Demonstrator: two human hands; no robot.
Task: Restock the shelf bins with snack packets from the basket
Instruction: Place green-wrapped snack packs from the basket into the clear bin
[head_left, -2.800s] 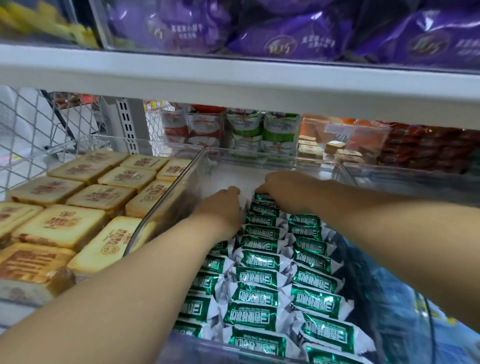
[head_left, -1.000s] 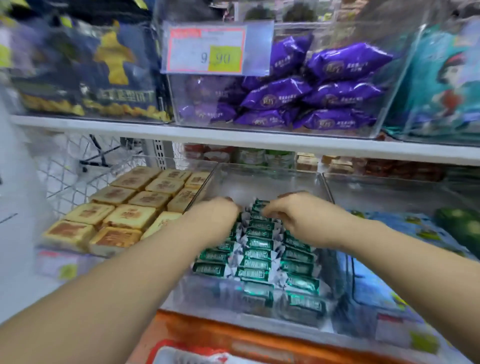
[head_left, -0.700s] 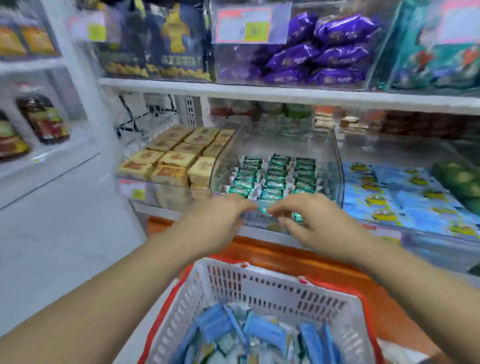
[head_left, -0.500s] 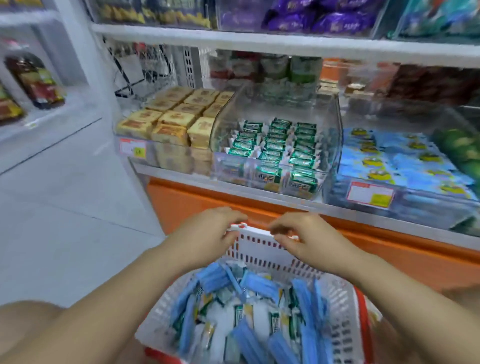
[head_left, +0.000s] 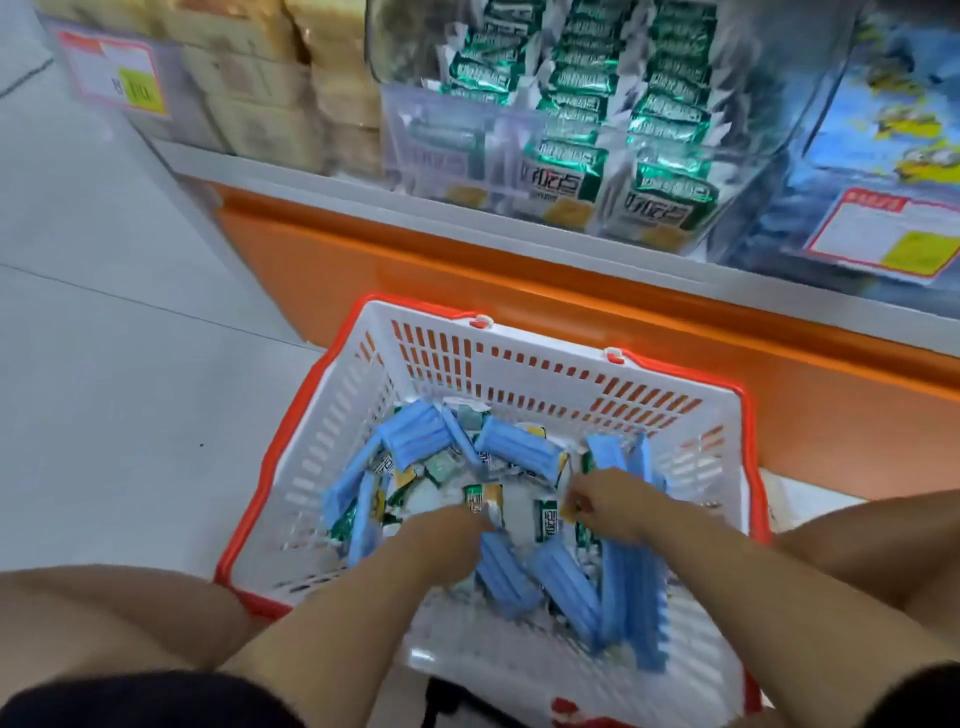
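Observation:
The white basket with a red rim (head_left: 519, 364) stands on the floor below the shelf and holds several blue packets (head_left: 519, 449) mixed with green-and-white snack packets. Both my hands reach down into it. My left hand (head_left: 447, 538) curls its fingers on a green-and-white packet (head_left: 484, 499) in the middle. My right hand (head_left: 610, 506) pinches another green packet (head_left: 549, 522) beside it. Above, the clear shelf bin (head_left: 441, 150) holds rows of the same green packets (head_left: 571, 83).
Yellow cake packs (head_left: 270, 78) fill the bin to the left, and blue packets (head_left: 893, 130) fill the one to the right. Price tags (head_left: 119, 78) hang on the bin fronts. The orange shelf base (head_left: 467, 275) runs behind the basket. My knees (head_left: 104, 623) flank it.
My hands left the green packets in the shelf bin, dropped past the basket's rim and now dig among its packets. My view tilted down as I lowered myself.

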